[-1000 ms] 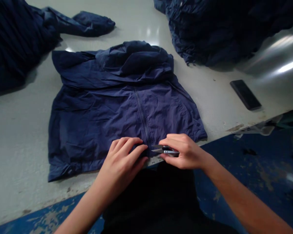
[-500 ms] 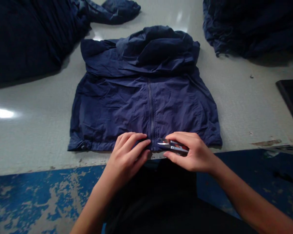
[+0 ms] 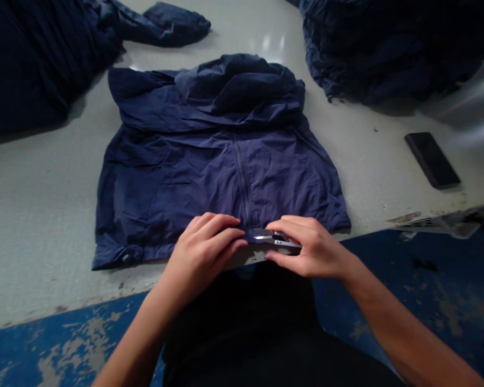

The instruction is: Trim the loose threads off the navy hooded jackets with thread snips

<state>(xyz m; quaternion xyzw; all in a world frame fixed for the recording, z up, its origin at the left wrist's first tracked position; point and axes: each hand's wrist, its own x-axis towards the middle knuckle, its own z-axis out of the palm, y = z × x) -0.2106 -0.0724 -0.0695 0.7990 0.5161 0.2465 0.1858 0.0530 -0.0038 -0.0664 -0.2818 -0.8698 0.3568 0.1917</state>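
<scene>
A navy zip-up jacket (image 3: 177, 172) lies on the table with its hem along the front edge and its upper part folded at the back. The zipper (image 3: 243, 183) runs down its middle to the hem. My left hand (image 3: 207, 244) pinches the hem just left of the zipper's bottom end. My right hand (image 3: 306, 244) is closed around metal thread snips (image 3: 280, 240), whose blades point left at the hem by the zipper bottom. The snips' tips are close to my left fingertips.
Dark navy garments are heaped at the back left (image 3: 28, 64) and back right (image 3: 379, 48) of the pale table (image 3: 36, 215). A black phone (image 3: 432, 160) lies on the right. Below the worn table edge, the floor (image 3: 89, 338) is blue with peeling paint.
The view has swung a little to the right, so the jacket and phone appear further left. The snips' blades have moved closer to the zipper's bottom end and my left fingertips.
</scene>
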